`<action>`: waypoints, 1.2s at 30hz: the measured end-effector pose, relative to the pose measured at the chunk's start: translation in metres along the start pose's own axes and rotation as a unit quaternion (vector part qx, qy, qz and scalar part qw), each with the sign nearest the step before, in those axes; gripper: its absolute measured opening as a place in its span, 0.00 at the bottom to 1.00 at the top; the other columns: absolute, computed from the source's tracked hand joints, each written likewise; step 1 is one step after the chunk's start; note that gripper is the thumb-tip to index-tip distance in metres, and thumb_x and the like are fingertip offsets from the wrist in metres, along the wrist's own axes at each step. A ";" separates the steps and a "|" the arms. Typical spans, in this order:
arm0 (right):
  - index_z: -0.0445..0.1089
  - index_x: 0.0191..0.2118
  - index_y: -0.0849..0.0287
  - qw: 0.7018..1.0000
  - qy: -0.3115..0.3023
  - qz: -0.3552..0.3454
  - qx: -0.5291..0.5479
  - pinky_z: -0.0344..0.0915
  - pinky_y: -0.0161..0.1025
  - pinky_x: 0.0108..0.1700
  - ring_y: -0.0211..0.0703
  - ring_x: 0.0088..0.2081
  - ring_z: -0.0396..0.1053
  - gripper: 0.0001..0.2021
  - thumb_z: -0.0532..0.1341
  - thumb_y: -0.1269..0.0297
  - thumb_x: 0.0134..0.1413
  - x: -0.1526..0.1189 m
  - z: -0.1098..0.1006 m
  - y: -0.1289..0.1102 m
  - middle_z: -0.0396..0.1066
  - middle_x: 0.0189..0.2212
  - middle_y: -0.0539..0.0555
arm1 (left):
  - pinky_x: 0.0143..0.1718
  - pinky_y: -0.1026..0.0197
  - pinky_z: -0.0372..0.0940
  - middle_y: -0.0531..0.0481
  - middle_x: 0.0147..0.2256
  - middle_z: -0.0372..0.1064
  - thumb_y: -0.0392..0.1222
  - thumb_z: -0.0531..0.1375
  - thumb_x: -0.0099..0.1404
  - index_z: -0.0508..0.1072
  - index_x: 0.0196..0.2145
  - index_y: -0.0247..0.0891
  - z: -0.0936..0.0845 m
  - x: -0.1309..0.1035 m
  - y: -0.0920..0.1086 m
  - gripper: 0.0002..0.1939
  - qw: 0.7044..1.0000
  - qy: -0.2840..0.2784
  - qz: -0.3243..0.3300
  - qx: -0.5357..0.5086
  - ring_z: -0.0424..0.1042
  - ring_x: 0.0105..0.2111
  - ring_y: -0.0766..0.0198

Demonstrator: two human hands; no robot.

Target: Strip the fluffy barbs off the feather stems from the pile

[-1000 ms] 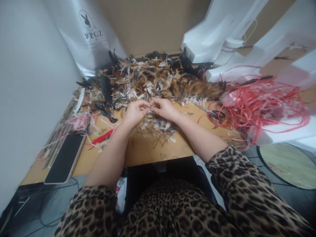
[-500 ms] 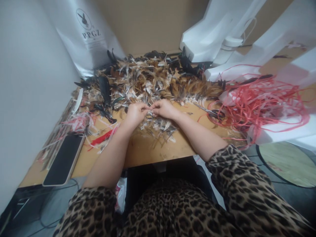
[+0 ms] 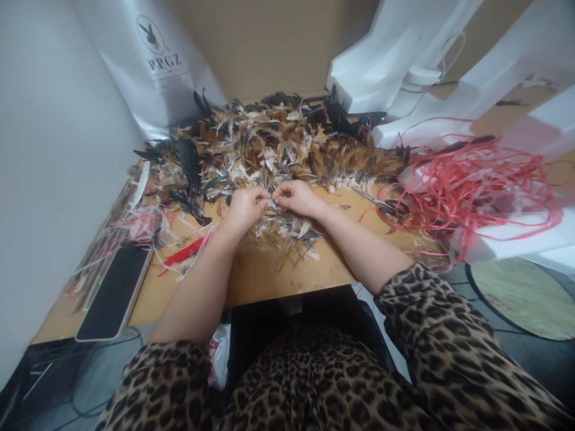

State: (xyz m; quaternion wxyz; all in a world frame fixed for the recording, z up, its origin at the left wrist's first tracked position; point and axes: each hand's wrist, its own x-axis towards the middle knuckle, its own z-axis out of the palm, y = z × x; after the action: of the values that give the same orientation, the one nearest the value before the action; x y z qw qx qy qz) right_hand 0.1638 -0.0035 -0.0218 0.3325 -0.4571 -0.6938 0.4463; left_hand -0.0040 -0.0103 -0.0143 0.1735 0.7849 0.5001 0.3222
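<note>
We held our left hand and right hand nearly tip to tip, each one's thumb and fingers pinched together, on what we could not tell. The feather pile lay just beyond them on the table, loose feathers nearer us, and scissors beside tangled red ribbons to our right

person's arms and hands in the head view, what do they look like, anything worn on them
The left hand and right hand are bare, with no gloves or rings visible. Both sleeves are leopard print, black spots on tan, ending near the elbows.
</note>
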 end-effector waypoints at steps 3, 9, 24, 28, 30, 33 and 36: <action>0.69 0.32 0.65 0.999 -0.019 0.018 0.026 0.61 0.28 0.23 0.31 0.20 0.65 0.06 0.58 0.73 0.43 -0.001 0.000 -0.004 0.67 0.19 0.47 | 0.34 0.63 0.58 0.48 0.27 0.71 0.37 0.57 0.51 0.75 0.28 0.37 -0.001 0.000 -0.001 0.07 1.000 -0.005 0.016 0.006 0.66 0.28 0.63; 0.70 0.29 0.66 0.999 -0.017 0.028 0.040 0.60 0.28 0.23 0.31 0.19 0.63 0.06 0.60 0.69 0.42 0.000 0.000 -0.002 0.67 0.16 0.47 | 0.35 0.63 0.59 0.49 0.28 0.71 0.36 0.56 0.52 0.75 0.28 0.38 -0.002 0.001 -0.001 0.07 0.999 -0.027 0.028 0.003 0.67 0.30 0.63; 0.70 0.29 0.65 0.989 0.004 -0.070 -0.127 0.57 0.30 0.28 0.32 0.22 0.63 0.07 0.56 0.70 0.43 0.001 -0.002 0.002 0.69 0.20 0.49 | 0.35 0.63 0.60 0.48 0.28 0.72 0.36 0.57 0.51 0.75 0.27 0.37 -0.001 0.000 -0.002 0.07 0.999 -0.020 0.024 -0.007 0.68 0.29 0.63; 0.70 0.26 0.64 0.970 0.039 -0.105 -0.217 0.57 0.31 0.32 0.34 0.26 0.63 0.06 0.56 0.72 0.40 0.001 -0.003 0.001 0.70 0.24 0.51 | 0.34 0.63 0.60 0.48 0.28 0.73 0.36 0.57 0.51 0.76 0.27 0.38 0.001 0.000 -0.004 0.07 0.999 -0.027 0.018 0.010 0.69 0.28 0.63; 0.70 0.25 0.64 0.960 0.047 -0.120 -0.248 0.57 0.32 0.34 0.35 0.28 0.62 0.06 0.56 0.73 0.39 0.001 -0.004 0.001 0.69 0.25 0.53 | 0.33 0.63 0.60 0.48 0.28 0.73 0.36 0.57 0.51 0.76 0.26 0.38 0.001 0.000 -0.005 0.07 0.999 -0.028 0.017 0.020 0.69 0.28 0.63; 0.70 0.26 0.64 0.953 0.051 -0.132 -0.269 0.56 0.32 0.34 0.37 0.29 0.62 0.07 0.56 0.73 0.38 0.002 -0.004 0.002 0.69 0.26 0.53 | 0.33 0.63 0.60 0.48 0.28 0.73 0.38 0.57 0.53 0.76 0.27 0.38 0.000 -0.002 -0.006 0.08 0.998 -0.036 0.023 0.041 0.70 0.28 0.62; 0.70 0.25 0.64 0.950 0.053 -0.138 -0.277 0.56 0.33 0.34 0.37 0.29 0.62 0.07 0.55 0.72 0.38 0.002 -0.004 0.005 0.68 0.26 0.53 | 0.32 0.64 0.60 0.48 0.28 0.73 0.40 0.56 0.54 0.76 0.28 0.37 -0.002 -0.003 -0.004 0.10 0.997 -0.051 0.026 0.058 0.69 0.28 0.62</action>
State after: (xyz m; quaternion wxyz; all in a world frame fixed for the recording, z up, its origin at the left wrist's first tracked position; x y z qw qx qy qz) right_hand 0.1679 0.0005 -0.0251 0.2873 -0.4538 -0.8278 0.1619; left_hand -0.0092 -0.0108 -0.0162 0.1443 0.8219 0.4879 0.2562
